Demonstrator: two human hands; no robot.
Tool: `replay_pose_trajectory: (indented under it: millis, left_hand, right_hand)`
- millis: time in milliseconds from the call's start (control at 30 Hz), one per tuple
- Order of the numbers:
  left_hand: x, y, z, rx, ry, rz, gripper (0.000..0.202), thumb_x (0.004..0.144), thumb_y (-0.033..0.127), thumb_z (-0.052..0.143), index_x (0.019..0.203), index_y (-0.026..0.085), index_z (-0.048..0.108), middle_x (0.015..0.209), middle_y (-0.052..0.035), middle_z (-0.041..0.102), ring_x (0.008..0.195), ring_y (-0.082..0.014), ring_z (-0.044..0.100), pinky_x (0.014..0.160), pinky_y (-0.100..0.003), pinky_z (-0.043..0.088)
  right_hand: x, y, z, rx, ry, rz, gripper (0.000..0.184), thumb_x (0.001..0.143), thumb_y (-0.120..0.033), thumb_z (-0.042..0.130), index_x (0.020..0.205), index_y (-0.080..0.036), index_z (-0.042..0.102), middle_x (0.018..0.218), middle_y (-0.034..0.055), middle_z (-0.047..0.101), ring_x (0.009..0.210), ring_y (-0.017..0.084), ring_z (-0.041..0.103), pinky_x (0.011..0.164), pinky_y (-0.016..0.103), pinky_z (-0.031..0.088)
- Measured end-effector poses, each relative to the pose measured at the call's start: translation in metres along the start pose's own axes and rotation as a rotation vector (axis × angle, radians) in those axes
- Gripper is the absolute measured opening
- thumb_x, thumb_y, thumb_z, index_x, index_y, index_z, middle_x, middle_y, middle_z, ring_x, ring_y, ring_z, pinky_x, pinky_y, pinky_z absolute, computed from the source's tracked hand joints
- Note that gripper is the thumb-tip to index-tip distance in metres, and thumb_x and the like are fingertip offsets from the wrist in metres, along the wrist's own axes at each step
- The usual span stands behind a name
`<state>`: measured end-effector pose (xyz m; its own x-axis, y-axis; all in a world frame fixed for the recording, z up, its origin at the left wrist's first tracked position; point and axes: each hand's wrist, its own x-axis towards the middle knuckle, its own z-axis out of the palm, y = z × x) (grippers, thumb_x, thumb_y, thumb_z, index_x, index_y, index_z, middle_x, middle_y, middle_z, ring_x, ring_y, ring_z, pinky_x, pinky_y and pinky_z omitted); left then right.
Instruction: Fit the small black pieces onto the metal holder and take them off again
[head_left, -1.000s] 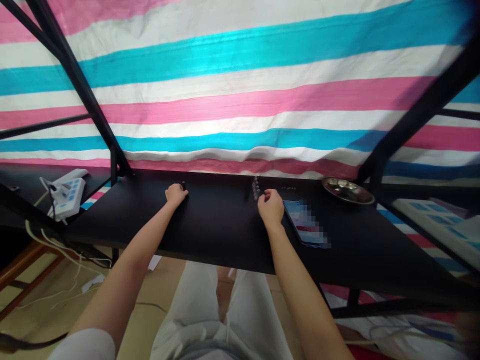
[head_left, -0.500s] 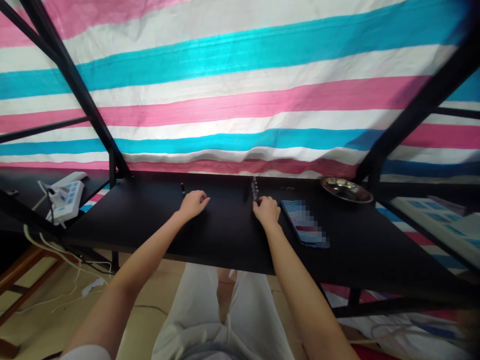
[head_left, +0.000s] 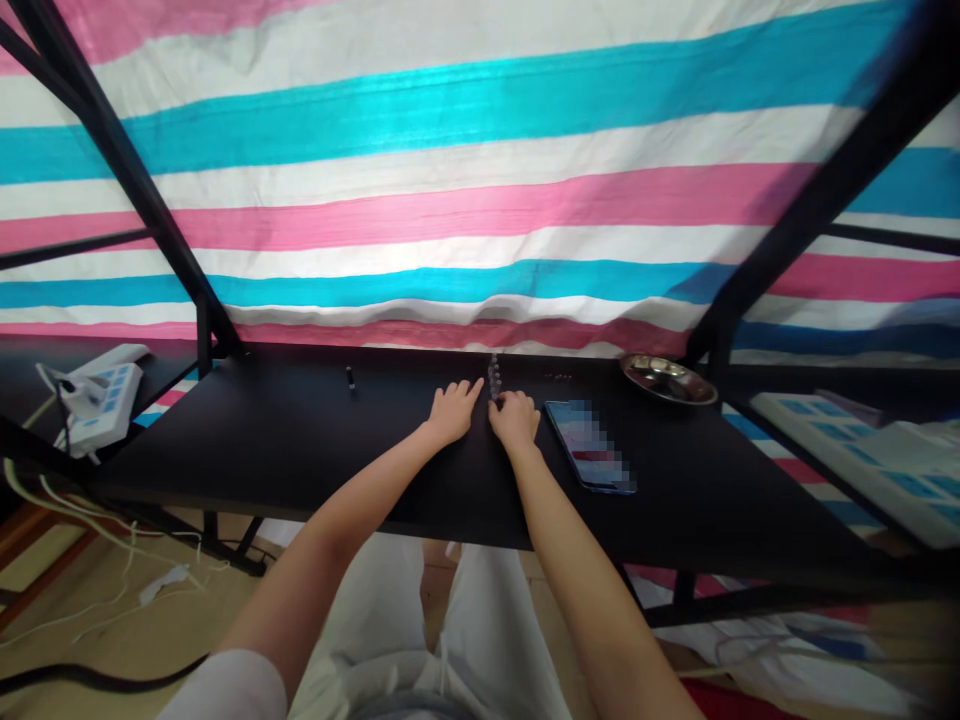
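A narrow clear strip with a row of rounded bumps point(head_left: 494, 376) lies on the black table point(head_left: 262, 440), pointing away from me. At its near end my right hand point(head_left: 515, 420) rests with curled fingers, thumb and index closed on the strip. My left hand point(head_left: 451, 412) is just left of it, fingers stretched out and the index tip close to the strip's side. Whether that fingertip touches it I cannot tell. Right of the strip lie several tiny pieces point(head_left: 559, 377) in a row. A short dark stick with a pale end point(head_left: 350, 379) lies farther left.
A phone point(head_left: 589, 450) lies right of my right hand. Behind it, a shiny metal plate point(head_left: 671, 385) stands near the back right corner. White power strips point(head_left: 105, 410) with cables sit on the left. Black frame posts point(head_left: 154, 210) and a striped sheet point(head_left: 465, 190) enclose the table.
My left hand has moved right, from near the dark stick to beside the clear strip, and its fingers have stretched out. My right hand stays at the strip; the view has shifted slightly.
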<state>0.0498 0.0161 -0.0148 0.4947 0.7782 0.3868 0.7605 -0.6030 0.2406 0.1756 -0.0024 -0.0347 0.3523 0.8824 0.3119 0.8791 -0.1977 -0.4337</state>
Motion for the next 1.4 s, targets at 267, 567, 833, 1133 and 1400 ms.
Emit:
replay_pose_trajectory:
  millis: [267, 567, 833, 1133, 1400]
  left_hand:
    - [-0.003, -0.016, -0.014, -0.046, 0.101, 0.031, 0.008, 0.081, 0.022, 0.052, 0.086, 0.018, 0.058, 0.092, -0.008, 0.058, 0.089, -0.0223, 0.051, 0.079, -0.035, 0.033]
    - [-0.036, -0.052, -0.036, -0.267, 0.297, -0.132, 0.01, 0.078, 0.027, 0.058, 0.084, 0.019, 0.058, 0.086, -0.0032, 0.061, 0.077, -0.0151, 0.054, 0.075, -0.029, 0.039]
    - [-0.042, -0.065, -0.038, -0.426, 0.534, -0.134, 0.006, 0.077, 0.022, 0.059, 0.08, 0.017, 0.057, 0.08, -0.0021, 0.06, 0.071, -0.0124, 0.052, 0.072, -0.027, 0.042]
    - [-0.043, -0.068, -0.038, -0.416, 0.52, -0.127, 0.005, 0.077, 0.02, 0.059, 0.081, 0.017, 0.057, 0.08, -0.0023, 0.06, 0.071, -0.0127, 0.052, 0.073, -0.028, 0.043]
    - [-0.045, -0.057, -0.04, -0.456, 0.46, -0.044, 0.011, 0.082, 0.023, 0.053, 0.089, 0.018, 0.06, 0.084, -0.0033, 0.061, 0.074, -0.0124, 0.054, 0.074, -0.028, 0.045]
  right_hand:
    - [0.003, -0.001, 0.001, -0.022, -0.026, 0.011, 0.026, 0.08, -0.03, 0.047, 0.097, -0.016, 0.062, 0.103, 0.0146, 0.058, 0.098, 0.028, 0.049, 0.076, 0.039, 0.037]
    - [0.002, -0.006, 0.0, -0.049, -0.018, 0.001, 0.02, 0.08, -0.026, 0.048, 0.088, -0.017, 0.063, 0.099, 0.0128, 0.06, 0.096, 0.027, 0.05, 0.075, 0.038, 0.034]
    - [0.002, -0.043, -0.014, -0.008, -0.188, -0.409, 0.014, 0.08, -0.024, 0.048, 0.081, -0.018, 0.061, 0.081, 0.0047, 0.064, 0.076, 0.016, 0.055, 0.065, 0.027, 0.029]
    - [0.0, -0.057, -0.005, 0.087, -0.224, -0.539, 0.008, 0.077, -0.021, 0.05, 0.075, -0.018, 0.057, 0.072, 0.0008, 0.061, 0.066, 0.013, 0.051, 0.064, 0.026, 0.026]
    - [-0.01, -0.05, -0.004, 0.058, -0.185, -0.539, 0.006, 0.076, -0.021, 0.05, 0.073, -0.018, 0.054, 0.072, 0.0015, 0.06, 0.065, 0.014, 0.05, 0.062, 0.026, 0.024]
